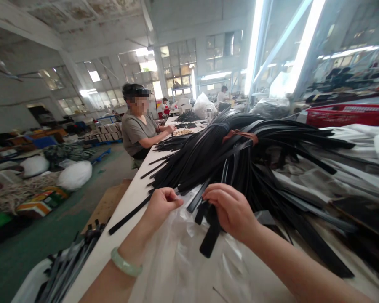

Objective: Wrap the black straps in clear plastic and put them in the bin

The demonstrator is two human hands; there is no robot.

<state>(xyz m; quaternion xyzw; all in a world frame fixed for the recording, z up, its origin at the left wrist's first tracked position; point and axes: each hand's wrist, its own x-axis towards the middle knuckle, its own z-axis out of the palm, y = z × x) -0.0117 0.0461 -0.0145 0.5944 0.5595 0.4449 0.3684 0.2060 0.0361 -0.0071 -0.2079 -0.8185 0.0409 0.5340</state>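
Note:
My left hand [164, 206], a pale green bangle on its wrist, is closed in a pinch on the edge of a clear plastic bag [185, 244]. My right hand [230, 206] has its fingers curled together beside the ends of black strips; what lies between its fingertips is hidden. A large heap of black strips [189, 160] spreads over the white table just beyond both hands, with a brownish tie [240, 135] around one bundle. Several strip ends [210, 240] lie over the plastic, below my right hand.
Across the white table [126, 214], a person [139, 126] stands at the left edge, handling small items. A red crate [347, 114] is at the right. Dark strips [72, 261] fill a white container at lower left.

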